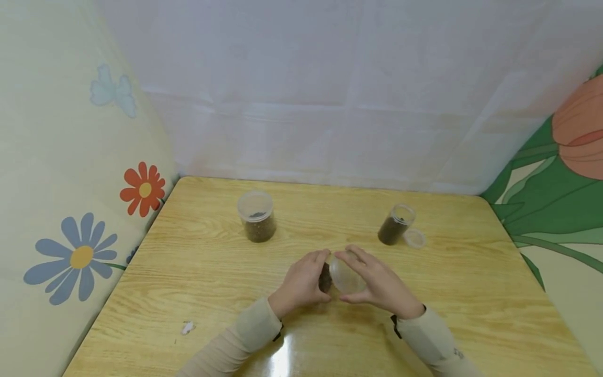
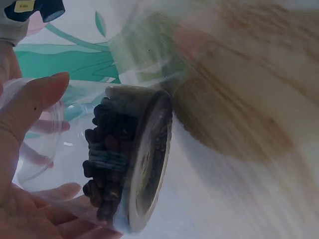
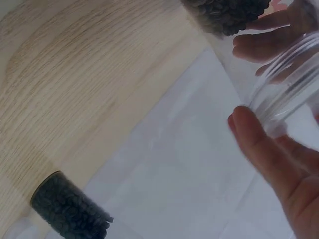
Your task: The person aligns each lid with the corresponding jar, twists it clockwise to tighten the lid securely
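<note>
Near the middle of the table, my left hand (image 1: pixel 299 283) grips a clear plastic jar (image 1: pixel 325 278) tipped onto its side. Dark bean-like pieces (image 2: pixel 112 154) lie at its base end in the left wrist view. At the jar's other end, to the right, my right hand (image 1: pixel 383 285) holds a clear round lid (image 1: pixel 347 277) by its edge, thumb and fingers on opposite sides. In the right wrist view the ringed clear edge (image 3: pixel 291 74) shows between the fingers. Whether the lid sits fully on the jar cannot be seen.
A wider clear jar (image 1: pixel 259 222) with dark contents stands at the back left. Toward the back right is a slimmer jar (image 1: pixel 394 226) of dark pieces, with a clear lid (image 1: pixel 415 239) flat beside it. A small white scrap (image 1: pixel 188 328) lies front left.
</note>
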`<state>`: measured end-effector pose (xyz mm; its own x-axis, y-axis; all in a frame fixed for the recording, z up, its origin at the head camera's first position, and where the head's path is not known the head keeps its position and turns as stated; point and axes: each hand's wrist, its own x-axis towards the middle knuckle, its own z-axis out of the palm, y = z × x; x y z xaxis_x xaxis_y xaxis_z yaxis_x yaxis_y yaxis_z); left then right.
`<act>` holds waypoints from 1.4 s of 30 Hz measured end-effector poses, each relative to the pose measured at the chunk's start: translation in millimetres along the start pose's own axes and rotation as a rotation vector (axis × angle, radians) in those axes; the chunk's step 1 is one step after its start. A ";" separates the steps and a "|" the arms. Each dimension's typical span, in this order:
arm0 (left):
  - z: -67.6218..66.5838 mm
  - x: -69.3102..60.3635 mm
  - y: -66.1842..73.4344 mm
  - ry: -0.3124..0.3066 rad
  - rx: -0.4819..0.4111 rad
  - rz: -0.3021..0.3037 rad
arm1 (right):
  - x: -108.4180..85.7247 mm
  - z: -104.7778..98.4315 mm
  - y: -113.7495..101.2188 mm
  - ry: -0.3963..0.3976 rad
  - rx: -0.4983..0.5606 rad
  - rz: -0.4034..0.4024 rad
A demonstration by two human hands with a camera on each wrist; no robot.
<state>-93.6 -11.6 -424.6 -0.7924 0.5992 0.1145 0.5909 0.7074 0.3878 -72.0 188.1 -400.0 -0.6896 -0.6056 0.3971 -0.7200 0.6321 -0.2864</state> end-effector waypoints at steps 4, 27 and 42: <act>1.2 0.1 1.1 0.009 -0.001 -0.010 | 0.5 0.0 -3.8 0.008 -0.027 0.038; -2.5 0.3 -4.0 -0.027 -0.107 -0.031 | 0.3 -2.1 -14.2 0.008 -0.020 0.165; -8.9 7.0 -15.4 0.089 -0.434 -0.050 | -11.8 -19.8 0.5 0.128 0.114 0.342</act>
<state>-109.6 -21.6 -421.7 -0.8396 0.5202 0.1563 0.4482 0.5009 0.7404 -62.7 205.1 -387.6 -0.8814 -0.2996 0.3652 -0.4591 0.7251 -0.5133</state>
